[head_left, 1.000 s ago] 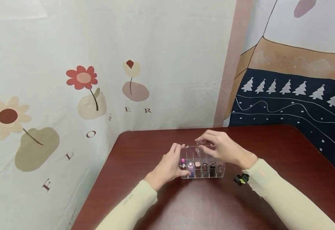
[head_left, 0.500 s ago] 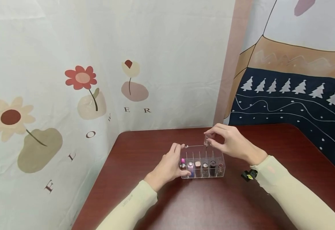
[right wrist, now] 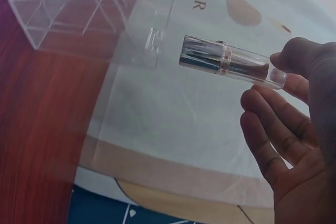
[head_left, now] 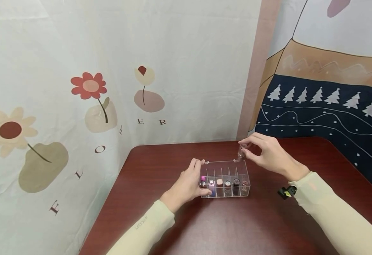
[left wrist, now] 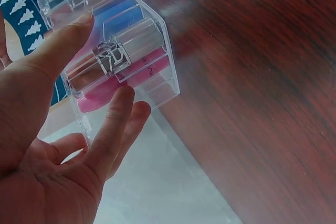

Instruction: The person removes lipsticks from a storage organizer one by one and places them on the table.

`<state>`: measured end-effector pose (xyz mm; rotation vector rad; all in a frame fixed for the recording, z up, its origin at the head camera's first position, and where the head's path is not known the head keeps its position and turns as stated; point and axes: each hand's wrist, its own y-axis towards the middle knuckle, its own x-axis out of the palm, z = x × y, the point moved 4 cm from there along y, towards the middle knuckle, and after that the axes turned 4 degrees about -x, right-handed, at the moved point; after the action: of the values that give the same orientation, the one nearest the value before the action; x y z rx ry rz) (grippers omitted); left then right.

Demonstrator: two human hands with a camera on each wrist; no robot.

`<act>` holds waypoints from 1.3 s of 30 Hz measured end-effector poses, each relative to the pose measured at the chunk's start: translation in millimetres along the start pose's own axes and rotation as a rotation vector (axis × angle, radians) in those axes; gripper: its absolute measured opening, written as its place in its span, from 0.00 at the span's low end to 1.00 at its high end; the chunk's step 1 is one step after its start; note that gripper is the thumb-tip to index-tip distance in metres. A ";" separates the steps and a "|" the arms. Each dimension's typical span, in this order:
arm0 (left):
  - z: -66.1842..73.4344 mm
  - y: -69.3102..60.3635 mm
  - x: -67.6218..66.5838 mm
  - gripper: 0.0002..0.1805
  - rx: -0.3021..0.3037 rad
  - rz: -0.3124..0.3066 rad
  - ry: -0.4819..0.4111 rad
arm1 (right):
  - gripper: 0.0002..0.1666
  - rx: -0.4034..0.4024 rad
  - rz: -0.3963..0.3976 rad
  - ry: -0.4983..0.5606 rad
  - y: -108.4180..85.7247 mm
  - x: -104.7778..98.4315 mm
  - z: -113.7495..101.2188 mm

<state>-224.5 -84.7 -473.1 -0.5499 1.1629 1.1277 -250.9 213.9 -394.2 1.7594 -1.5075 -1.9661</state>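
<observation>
A pale cloth [head_left: 189, 53] printed with flowers and scattered letters fills most of the background, a red bloom [head_left: 90, 86] at ten o'clock in the head view. Below it spreads the dark reddish-brown, glossy surface [head_left: 211, 223]. At three o'clock hangs a navy panel [head_left: 326, 110] with white trees. Two pale sleeves reach in, the left sleeve [head_left: 142, 230] from seven o'clock, the right sleeve [head_left: 342, 212] from four.

On the surface, at five o'clock from the view's centre, sits a clear organizer [head_left: 225, 165] divided into slots. The left hand [head_left: 189, 180] grips its nine o'clock end, thumb at the front and fingers at the back. The right hand [head_left: 270, 154] is at the organizer's two o'clock, thumb and fingers narrowed on the end of a small clear-and-silver tube. By its cuff is a small black device [head_left: 286, 192] with a yellow-green mark.

The organizer's front slots hold a lilac-blue tube [head_left: 212, 188], a peach-topped tube [head_left: 219, 182] and a black tube [head_left: 236, 188], among others. The clear-and-silver tube [right wrist: 231, 61] is raised toward the organizer's one o'clock, near its upper far corner.
</observation>
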 end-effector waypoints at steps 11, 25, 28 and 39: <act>1.6 0.3 1.9 0.64 -0.011 -0.003 -0.002 | 0.22 0.036 0.046 -0.022 -8.8 -14.2 18.7; 2.0 -0.9 1.2 0.64 -0.013 -0.007 -0.003 | 0.19 0.109 0.034 -0.066 -23.4 -14.6 41.6; 2.6 -0.6 1.2 0.64 -0.018 -0.008 0.002 | 0.18 0.141 0.009 -0.068 -28.1 -15.1 44.7; 1.5 0.3 2.9 0.65 -0.030 -0.018 0.003 | 0.14 0.258 -0.098 -0.069 -45.5 -13.8 57.3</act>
<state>-224.2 -82.2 -475.1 -0.5842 1.1431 1.1304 -269.1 278.9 -425.6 1.9136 -1.8018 -1.9707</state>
